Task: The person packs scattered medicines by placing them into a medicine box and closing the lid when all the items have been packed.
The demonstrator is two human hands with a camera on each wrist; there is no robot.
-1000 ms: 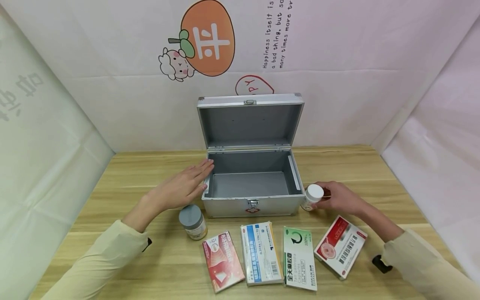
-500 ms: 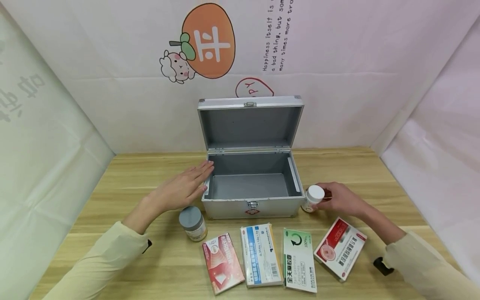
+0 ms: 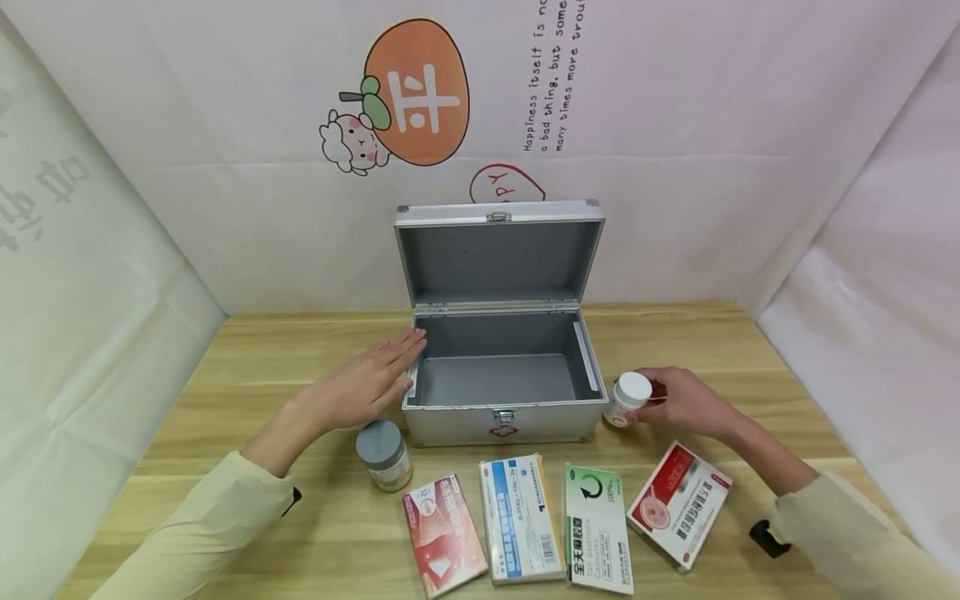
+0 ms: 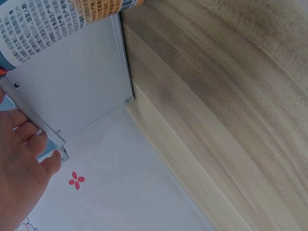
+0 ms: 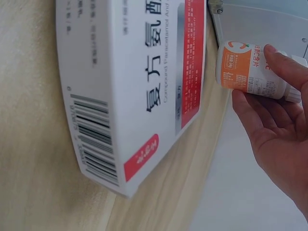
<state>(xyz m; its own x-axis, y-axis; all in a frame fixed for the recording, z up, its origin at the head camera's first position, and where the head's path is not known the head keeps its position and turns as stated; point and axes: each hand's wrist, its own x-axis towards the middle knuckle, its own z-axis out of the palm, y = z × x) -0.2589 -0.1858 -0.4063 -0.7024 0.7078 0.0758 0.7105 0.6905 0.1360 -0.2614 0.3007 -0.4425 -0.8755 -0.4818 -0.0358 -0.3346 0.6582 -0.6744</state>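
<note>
The table (image 3: 675,337) bears 4 cartons (image 3: 521,518) and 1 jar (image 3: 384,454) near the case (image 3: 450,427).

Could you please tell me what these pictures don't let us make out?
- Right wrist view: part of the white bottle, covered by the right hand.
- Left wrist view: part of the jar, cut off by the top edge.
- Left wrist view: part of the left hand, beyond the left edge.
- Head view: fine print on the green box, too small.
</note>
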